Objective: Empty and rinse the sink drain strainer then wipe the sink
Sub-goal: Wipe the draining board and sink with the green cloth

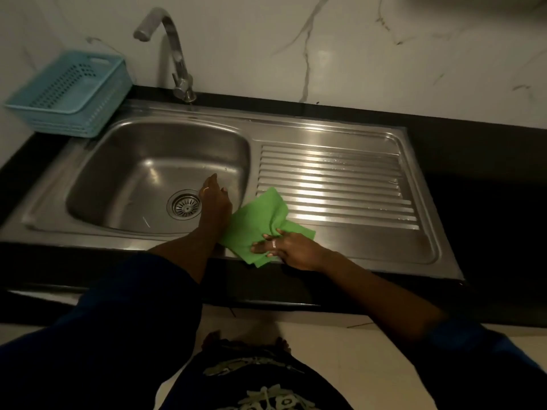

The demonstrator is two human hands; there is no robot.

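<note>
Left hand (214, 196): reaches down into the basin with its fingers straight and close together, holding nothing; whether the fingertips touch the steel I cannot tell.
Round perforated metal drain strainer (184, 205): seated in the drain hole, just beside the left hand on its left side, not gripped.
Right hand (284, 247): lies with fingers spread and fairly straight on top of the cloth, pressing it down rather than closing round it; a ring shows on one finger.
Crumpled bright green cleaning cloth (257, 223): under the right hand's fingers and spreading beyond them, away from the person, between the two hands; it lies across the sink's front rim and the near corner of the drainboard.
Stainless steel sink basin (118, 173): surrounds the left hand, its rounded walls mostly to that hand's left and beyond it.
Ribbed steel drainboard (340, 184): beyond and to the right of the right hand, with a few wet glints.
Curved chrome tap (174, 54): well beyond the left hand, at the back edge.
Pale blue slotted plastic basket (71, 93): far to the left of both hands, on the black countertop (473, 173).
White veined marble wall (355, 54): behind everything.
</note>
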